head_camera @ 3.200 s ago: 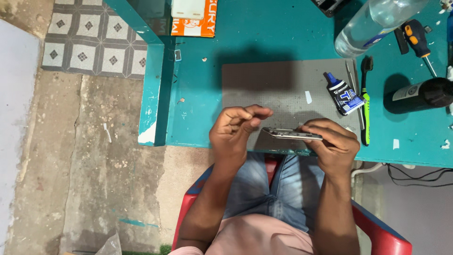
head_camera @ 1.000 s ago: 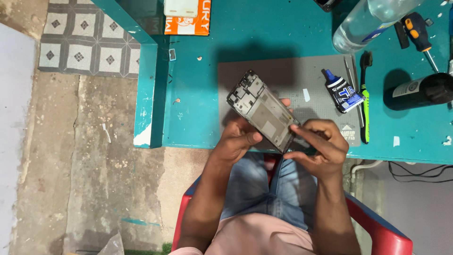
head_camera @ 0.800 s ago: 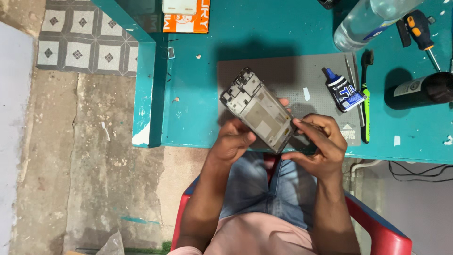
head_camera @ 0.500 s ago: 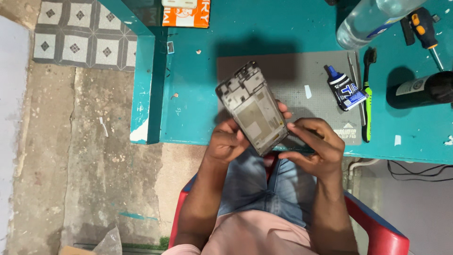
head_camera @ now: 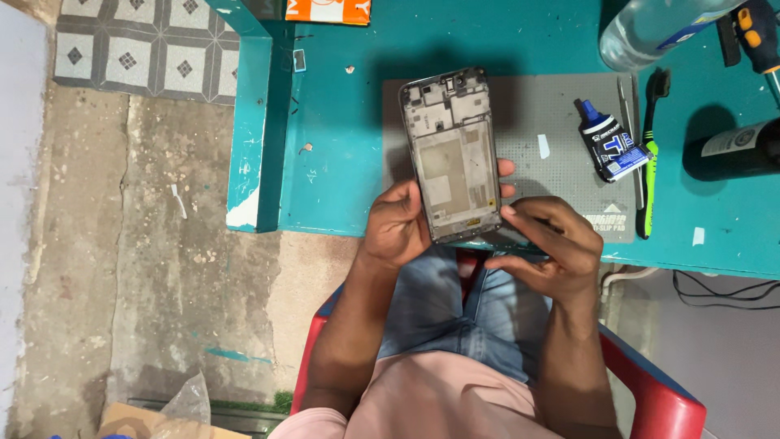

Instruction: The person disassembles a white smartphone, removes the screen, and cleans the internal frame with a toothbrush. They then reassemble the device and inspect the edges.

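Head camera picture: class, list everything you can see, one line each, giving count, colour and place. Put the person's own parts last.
phone frame: one, grey, opened, above the mat
work mat: one, grey, on the table
table: one, teal
glue tube: one, black and blue, on the mat
brush: one, green-handled, at the mat's right edge
bottle: one, clear, top right
dark bottle: one, black, far right
chair: one, red
left hand: holds the frame's lower left
right hand: at the frame's lower right corner
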